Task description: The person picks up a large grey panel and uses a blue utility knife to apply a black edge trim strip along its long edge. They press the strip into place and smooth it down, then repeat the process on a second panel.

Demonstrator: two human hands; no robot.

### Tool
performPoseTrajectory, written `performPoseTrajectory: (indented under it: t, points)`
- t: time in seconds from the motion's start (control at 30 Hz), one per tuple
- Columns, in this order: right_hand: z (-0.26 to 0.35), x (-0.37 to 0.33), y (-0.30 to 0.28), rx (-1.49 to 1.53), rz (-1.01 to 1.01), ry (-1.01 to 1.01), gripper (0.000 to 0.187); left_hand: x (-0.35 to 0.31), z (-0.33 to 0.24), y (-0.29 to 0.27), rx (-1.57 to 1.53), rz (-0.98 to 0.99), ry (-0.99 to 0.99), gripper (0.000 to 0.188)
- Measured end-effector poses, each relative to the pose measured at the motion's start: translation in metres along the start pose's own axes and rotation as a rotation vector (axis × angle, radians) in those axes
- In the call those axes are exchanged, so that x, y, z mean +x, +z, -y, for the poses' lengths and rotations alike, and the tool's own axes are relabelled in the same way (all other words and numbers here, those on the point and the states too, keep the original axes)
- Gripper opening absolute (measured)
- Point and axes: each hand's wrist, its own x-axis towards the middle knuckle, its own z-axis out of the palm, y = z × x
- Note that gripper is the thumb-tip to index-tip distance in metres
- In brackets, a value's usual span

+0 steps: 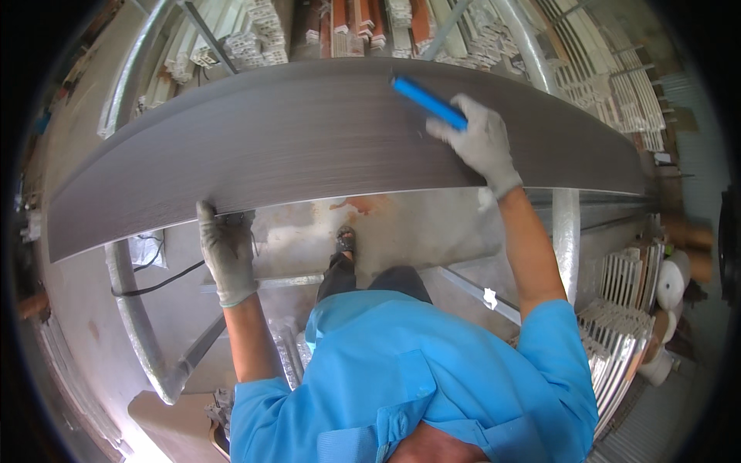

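A long, dark grey-brown panel (309,131) with a fine grain lies across in front of me on a stand wrapped in clear film. My left hand (229,255), in a pale glove, grips the panel's near edge left of the middle. Its thumb rests at the edge and the other fingers go out of sight beneath. Over the right half of the panel, my gloved right hand (482,147) holds a slim blue bar-shaped tool (428,102). The tool slants toward the far left and has a small dark tip. Slight blur hides its exact kind.
Stacked white and brown profiles (355,23) lie beyond the panel. Wrapped stand legs (566,239) rise on both sides, with a black cable (166,279) at left. Rolls (673,279) and slatted white pieces (617,332) stand at right. A brown board (174,420) is at lower left.
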Motion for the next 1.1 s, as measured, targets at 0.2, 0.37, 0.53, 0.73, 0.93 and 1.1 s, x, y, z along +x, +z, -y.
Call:
performPoseTrajectory:
  t: [0.2, 0.37, 0.53, 0.73, 0.93, 1.1]
  points:
    - [-0.077, 0.044, -0.01, 0.003, -0.237, 0.297, 0.046, 0.0, 0.005, -0.006, 0.003, 0.081, -0.044, 0.051]
    - [-0.113, 0.082, -0.004, 0.085, 0.021, 0.025, 0.047, -0.005, 0.006, 0.004, 0.116, -0.206, -0.029, 0.019]
    - [-0.14, 0.139, 0.008, -0.085, 0.349, -0.01, 0.066, 0.002, 0.024, 0.036, -0.161, -0.226, 0.156, 0.032]
    - [-0.151, 0.161, 0.023, 0.095, 0.545, -0.084, 0.059, 0.013, 0.021, 0.06, -0.346, -0.333, 0.27, 0.034]
    - [-0.144, 0.138, 0.028, 0.219, 0.462, -0.121, 0.048, -0.007, 0.016, 0.06, -0.331, -0.428, 0.283, 0.03]
    - [-0.141, 0.101, 0.034, 0.386, 0.561, -0.188, 0.05, -0.06, 0.015, 0.023, -0.255, -0.455, 0.259, 0.031]
